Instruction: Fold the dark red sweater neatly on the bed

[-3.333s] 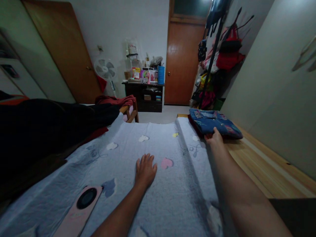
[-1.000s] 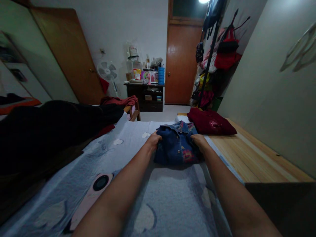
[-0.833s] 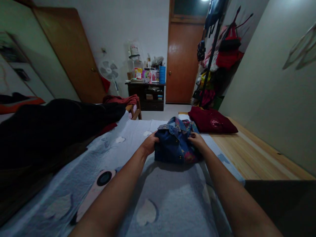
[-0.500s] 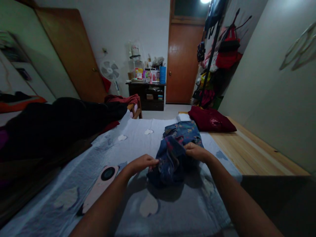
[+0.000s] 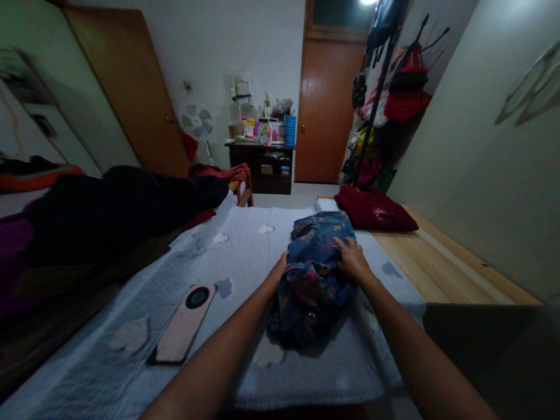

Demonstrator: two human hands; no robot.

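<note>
A blue denim garment with a colourful floral pattern lies bunched and partly folded on the bed, a round metal button near its front end. My left hand is against the garment's left side; its fingers are mostly hidden by the cloth. On top of the right side rests my right hand, open, with its fingers spread over the fabric. To the left of my left forearm, a pink phone with a round black camera ring lies face down on the pale blue sheet.
Dark clothes are heaped along the left side. A folded maroon garment sits on the wooden board at the right, beside the wall. Farther off stand a fan, a dark cabinet and a door.
My hands have let go of the lifted folds. The near part of the garment now lies flatter and turned over, with its button showing. My right hand has opened onto the cloth.
</note>
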